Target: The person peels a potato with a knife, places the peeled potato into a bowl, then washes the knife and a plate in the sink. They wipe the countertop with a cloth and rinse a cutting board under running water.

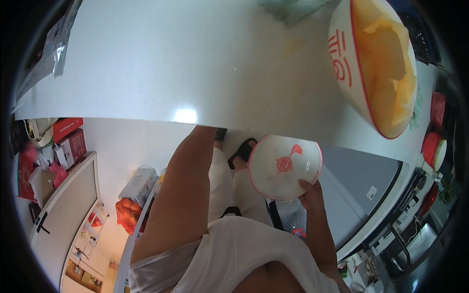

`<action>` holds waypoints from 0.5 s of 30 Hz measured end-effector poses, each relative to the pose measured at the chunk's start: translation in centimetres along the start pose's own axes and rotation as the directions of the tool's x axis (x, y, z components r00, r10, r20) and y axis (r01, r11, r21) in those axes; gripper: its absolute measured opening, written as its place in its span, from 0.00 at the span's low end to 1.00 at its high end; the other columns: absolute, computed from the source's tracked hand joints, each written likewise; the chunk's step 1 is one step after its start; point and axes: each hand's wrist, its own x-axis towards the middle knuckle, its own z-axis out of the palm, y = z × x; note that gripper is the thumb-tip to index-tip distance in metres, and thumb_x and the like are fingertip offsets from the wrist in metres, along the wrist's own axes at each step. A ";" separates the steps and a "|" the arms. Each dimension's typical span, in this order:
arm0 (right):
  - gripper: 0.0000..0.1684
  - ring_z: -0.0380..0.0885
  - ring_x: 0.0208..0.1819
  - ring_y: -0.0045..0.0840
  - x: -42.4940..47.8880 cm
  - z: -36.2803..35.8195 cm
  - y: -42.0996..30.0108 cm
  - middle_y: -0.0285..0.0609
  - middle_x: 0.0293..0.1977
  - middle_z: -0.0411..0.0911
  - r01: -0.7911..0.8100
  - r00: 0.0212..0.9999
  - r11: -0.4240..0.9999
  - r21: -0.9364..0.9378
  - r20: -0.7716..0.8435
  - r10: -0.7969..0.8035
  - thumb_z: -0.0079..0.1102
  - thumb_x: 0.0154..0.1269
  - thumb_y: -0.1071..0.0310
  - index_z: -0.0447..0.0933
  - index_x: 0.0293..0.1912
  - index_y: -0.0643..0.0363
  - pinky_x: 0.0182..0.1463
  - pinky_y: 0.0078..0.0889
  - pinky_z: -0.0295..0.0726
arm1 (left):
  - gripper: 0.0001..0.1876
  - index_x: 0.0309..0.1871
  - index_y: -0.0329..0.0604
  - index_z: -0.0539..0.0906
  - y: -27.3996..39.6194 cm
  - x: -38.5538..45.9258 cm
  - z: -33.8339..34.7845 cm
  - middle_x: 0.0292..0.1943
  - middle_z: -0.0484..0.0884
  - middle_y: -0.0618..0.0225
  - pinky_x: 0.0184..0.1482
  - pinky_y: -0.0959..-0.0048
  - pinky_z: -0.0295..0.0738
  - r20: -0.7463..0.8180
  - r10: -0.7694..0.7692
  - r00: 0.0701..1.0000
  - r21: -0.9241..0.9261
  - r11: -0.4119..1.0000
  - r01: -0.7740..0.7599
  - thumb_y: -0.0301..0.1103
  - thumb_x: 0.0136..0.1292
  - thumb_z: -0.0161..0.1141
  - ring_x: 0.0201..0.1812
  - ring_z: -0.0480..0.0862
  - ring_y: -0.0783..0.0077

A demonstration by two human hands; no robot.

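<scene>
My right hand (311,194) grips the rim of a white bowl (271,175) with a red rim and a red printed motif inside. The bowl is tilted with its inside facing me, just below the counter edge, and nothing shows in it. My left arm reaches forward beneath the white countertop (176,66), which hides the hand. On the counter to the right stands a larger white bowl (346,73) with red markings. Inside it are pale yellow pieces of food (381,73), some thin-edged, of a kind I cannot tell.
A greenish cloth (293,9) lies on the counter's far side, and clear plastic film (55,55) hangs at the left. Below stand a door (69,205), boxes (71,146) and a red net bag (128,214). A grey panel (361,179) and red pots (432,146) are right.
</scene>
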 end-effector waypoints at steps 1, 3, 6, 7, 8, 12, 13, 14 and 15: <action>0.34 0.71 0.56 0.37 0.6 0.0 0.5 0.50 0.55 0.69 -0.021 1.000 1.000 -0.012 -0.009 0.020 0.54 0.53 0.77 0.59 0.61 0.66 0.59 0.40 0.72 | 0.28 0.58 0.48 0.73 0.1 -0.2 0.1 0.58 0.72 0.60 0.61 0.56 0.61 -0.017 -0.005 1.000 -0.004 1.000 0.005 0.45 0.53 0.62 0.60 0.69 0.56; 0.33 0.71 0.56 0.37 1.6 0.6 1.0 0.51 0.55 0.69 -0.066 0.998 0.998 -0.008 -0.008 0.066 0.53 0.54 0.79 0.59 0.62 0.65 0.59 0.39 0.72 | 0.28 0.58 0.48 0.73 0.1 -0.9 0.4 0.58 0.72 0.60 0.61 0.55 0.60 -0.047 -0.018 0.999 -0.017 1.000 0.018 0.45 0.53 0.62 0.61 0.69 0.56; 0.32 0.71 0.55 0.37 3.0 2.1 1.3 0.50 0.54 0.69 -0.113 0.994 0.993 0.029 0.014 0.113 0.51 0.56 0.80 0.59 0.62 0.64 0.58 0.38 0.72 | 0.28 0.58 0.49 0.73 0.3 -1.8 0.8 0.58 0.73 0.61 0.62 0.54 0.59 -0.084 -0.033 0.996 -0.041 0.999 0.029 0.44 0.53 0.62 0.61 0.69 0.56; 0.31 0.72 0.55 0.37 3.5 2.5 1.6 0.50 0.54 0.70 -0.117 0.993 0.992 0.037 0.025 0.116 0.50 0.56 0.80 0.60 0.61 0.63 0.57 0.39 0.74 | 0.28 0.58 0.49 0.73 0.3 -2.4 1.0 0.58 0.73 0.61 0.62 0.54 0.59 -0.098 -0.038 0.994 -0.047 0.998 0.034 0.44 0.53 0.62 0.61 0.68 0.57; 0.31 0.72 0.55 0.37 4.0 2.8 2.0 0.49 0.54 0.70 -0.122 0.992 0.992 0.044 0.035 0.120 0.50 0.56 0.79 0.60 0.61 0.63 0.55 0.41 0.75 | 0.27 0.58 0.50 0.74 0.3 -2.7 1.1 0.58 0.73 0.63 0.62 0.50 0.56 -0.125 -0.057 0.991 -0.080 0.996 0.047 0.44 0.53 0.62 0.61 0.68 0.57; 0.29 0.74 0.51 0.39 7.3 4.2 3.3 0.49 0.50 0.72 -0.123 0.990 0.987 0.103 0.082 0.115 0.49 0.57 0.78 0.60 0.60 0.62 0.50 0.43 0.78 | 0.23 0.55 0.54 0.76 -0.3 -4.3 0.9 0.56 0.74 0.66 0.61 0.34 0.47 -0.002 -0.024 1.000 -0.060 0.998 0.024 0.44 0.55 0.60 0.60 0.69 0.60; 0.29 0.75 0.50 0.39 8.3 4.7 3.6 0.49 0.49 0.73 -0.128 0.991 0.985 0.113 0.061 0.122 0.49 0.57 0.78 0.60 0.60 0.61 0.49 0.43 0.79 | 0.22 0.54 0.54 0.76 -0.5 -5.0 0.6 0.55 0.75 0.67 0.60 0.31 0.45 0.087 0.004 0.996 -0.020 1.000 -0.002 0.44 0.55 0.60 0.59 0.69 0.60; 0.29 0.76 0.49 0.38 9.1 5.2 3.9 0.49 0.49 0.72 -0.141 0.988 0.984 0.108 0.071 0.133 0.48 0.57 0.77 0.60 0.60 0.60 0.48 0.42 0.79 | 0.21 0.53 0.53 0.76 -0.7 -5.7 1.0 0.53 0.75 0.67 0.60 0.30 0.44 0.065 0.039 0.997 0.076 0.996 -0.044 0.44 0.55 0.60 0.58 0.70 0.61; 0.29 0.76 0.48 0.38 9.9 5.6 4.0 0.49 0.49 0.72 -0.149 0.987 0.983 0.104 0.080 0.142 0.48 0.57 0.77 0.60 0.60 0.60 0.46 0.41 0.80 | 0.20 0.52 0.53 0.77 -0.6 -6.4 1.3 0.52 0.76 0.68 0.60 0.29 0.43 0.047 0.081 0.996 0.171 0.981 -0.088 0.45 0.55 0.60 0.58 0.71 0.61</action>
